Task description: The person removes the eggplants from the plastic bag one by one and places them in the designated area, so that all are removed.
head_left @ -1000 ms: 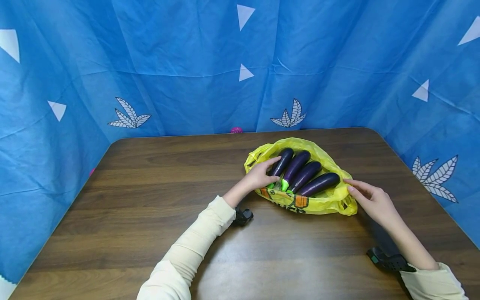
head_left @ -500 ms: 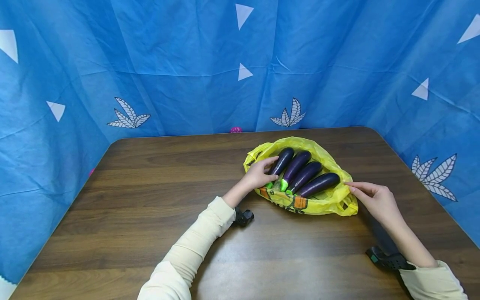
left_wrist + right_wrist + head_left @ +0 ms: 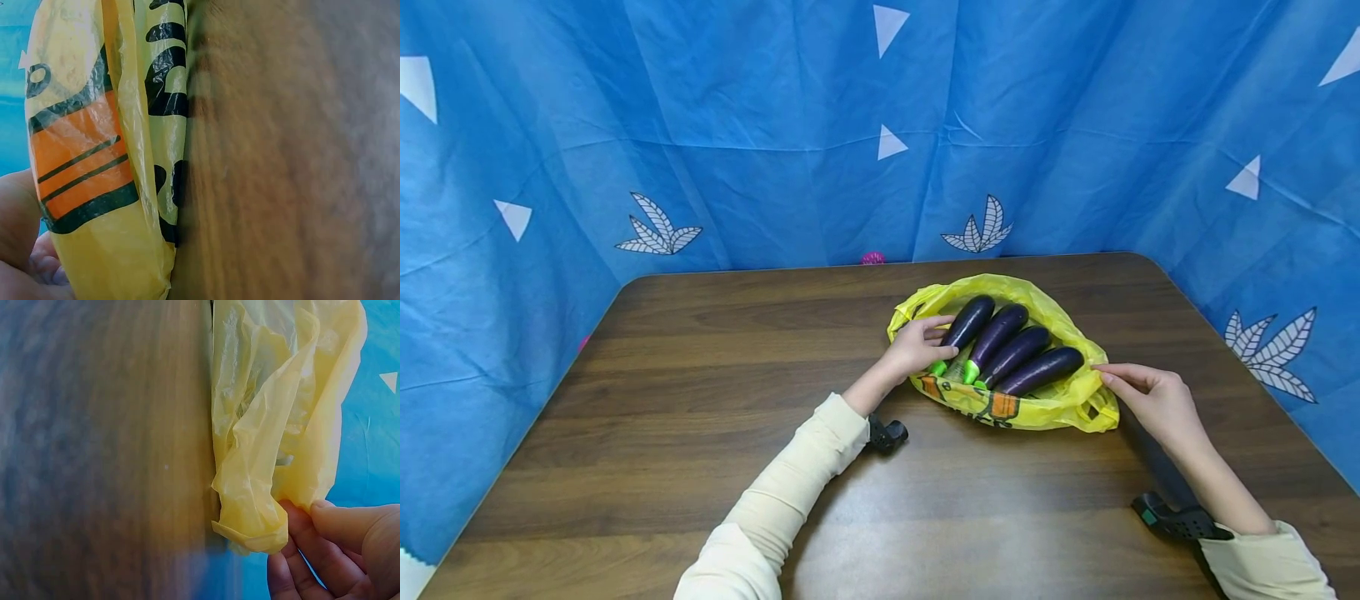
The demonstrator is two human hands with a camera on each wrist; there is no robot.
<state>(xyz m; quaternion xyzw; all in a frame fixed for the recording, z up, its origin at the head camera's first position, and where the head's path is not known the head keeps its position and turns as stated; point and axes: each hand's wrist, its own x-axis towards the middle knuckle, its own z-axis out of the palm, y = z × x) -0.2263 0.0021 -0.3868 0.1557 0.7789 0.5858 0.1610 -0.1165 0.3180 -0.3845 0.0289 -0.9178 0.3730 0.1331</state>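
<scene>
A yellow plastic bag (image 3: 1060,414) with orange and black print lies spread on the table, its mouth facing up. Inside it several dark purple eggplants (image 3: 996,337) with green caps lie side by side. My left hand (image 3: 912,348) reaches over the bag's left rim and holds the leftmost eggplant (image 3: 967,323) near its cap, thumb on one side, fingers on the other. At the bag's right edge, my right hand (image 3: 1157,406) pinches the rim between thumb and forefinger. In the left wrist view, the printed bag (image 3: 94,262) hides most of that hand.
The brown wooden table (image 3: 700,400) extends left and in front of the bag. Behind it hangs a blue curtain (image 3: 775,100) with white triangles and leaf prints. Dark wrist cameras sit on both wrists, the right one (image 3: 1180,518) low over the table.
The eggplants have shifted slightly right inside the bag. My left hand has moved a little left relative to the leftmost one. My right hand stays at the bag's rim.
</scene>
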